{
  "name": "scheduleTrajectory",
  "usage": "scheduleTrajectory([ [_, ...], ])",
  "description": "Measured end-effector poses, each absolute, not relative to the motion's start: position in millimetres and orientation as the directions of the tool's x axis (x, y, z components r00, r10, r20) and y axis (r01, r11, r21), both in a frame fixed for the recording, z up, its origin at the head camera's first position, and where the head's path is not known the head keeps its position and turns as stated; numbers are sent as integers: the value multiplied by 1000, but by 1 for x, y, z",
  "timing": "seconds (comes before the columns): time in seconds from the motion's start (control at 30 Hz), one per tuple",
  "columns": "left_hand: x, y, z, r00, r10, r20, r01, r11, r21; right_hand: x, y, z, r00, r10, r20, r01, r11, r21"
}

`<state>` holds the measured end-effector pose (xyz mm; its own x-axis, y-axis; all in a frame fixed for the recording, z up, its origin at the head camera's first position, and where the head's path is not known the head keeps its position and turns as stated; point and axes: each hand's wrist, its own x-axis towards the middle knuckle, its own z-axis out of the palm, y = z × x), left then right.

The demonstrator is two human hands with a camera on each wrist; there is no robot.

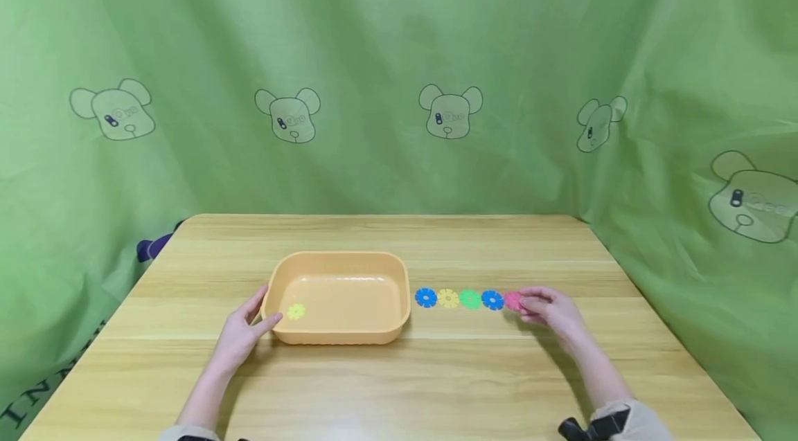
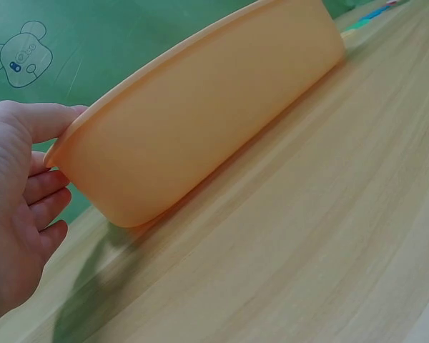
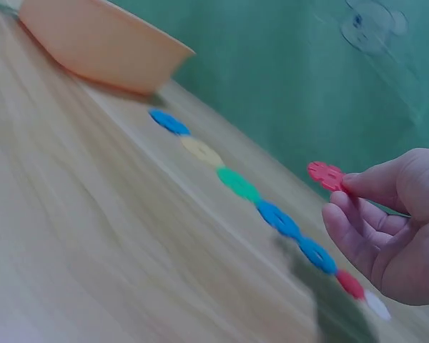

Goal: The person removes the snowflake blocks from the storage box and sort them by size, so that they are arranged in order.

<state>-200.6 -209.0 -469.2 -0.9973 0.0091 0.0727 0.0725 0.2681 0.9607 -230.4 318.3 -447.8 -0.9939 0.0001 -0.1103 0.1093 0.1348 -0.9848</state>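
My left hand (image 1: 237, 337) grips the left rim of an orange plastic basin (image 1: 339, 338), thumb over the edge and fingers outside. The basin stands on the table; one yellow-green snowflake disc (image 1: 296, 311) lies inside, near that thumb. Between thumb and fingertips my right hand (image 3: 397, 232) pinches a pinkish-red snowflake disc (image 3: 324, 175), raised above the table. Beneath it runs a row of flat discs: a blue disc (image 3: 169, 121), a yellow disc (image 3: 201, 151), a green disc (image 3: 238, 184), further blue ones, a red disc (image 3: 350, 284) and a white disc (image 3: 377, 305). The head view hides the row's right end behind the hand.
The wooden table (image 1: 386, 385) carries the basin at centre-left and the disc row to its right. A green curtain (image 1: 374, 171) with bear-head prints hangs behind and along the sides. Something dark purple (image 1: 152, 247) shows beyond the table's left edge.
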Motion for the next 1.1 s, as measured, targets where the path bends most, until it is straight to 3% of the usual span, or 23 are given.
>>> scheduleTrajectory([
  [0.53,-201,-208,-467,-996,17,85,86,267,960,-233,396,-459,-942,290,-172,199,64,-978],
  [0.77,-200,-209,-468,-997,14,80,81,269,960,-240,409,-466,-895,411,-175,264,171,-949],
  [1.1,-200,-209,-468,-997,11,80,80,274,958,-247,408,-471,-894,430,-128,305,371,-877],
])
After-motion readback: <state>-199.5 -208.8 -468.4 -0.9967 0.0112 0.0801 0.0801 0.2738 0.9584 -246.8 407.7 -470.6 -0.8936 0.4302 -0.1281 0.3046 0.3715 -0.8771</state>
